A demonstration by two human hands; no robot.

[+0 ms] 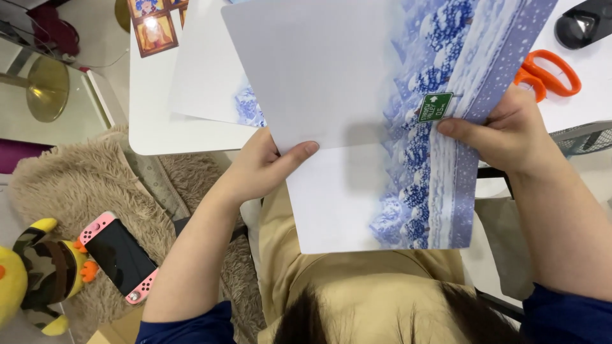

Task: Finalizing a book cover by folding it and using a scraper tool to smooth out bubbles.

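A large printed sheet (382, 127) with a snowy blue tree scene is held above the lap, just off the white desk (153, 121) edge. Its left edge is pinched by the left hand (261, 169), fingers closed on it; its right edge is gripped by the right hand (510, 130). Orange scissors (548, 73) and a second sheet (204, 76) are seen on the desk. No containers are seen.
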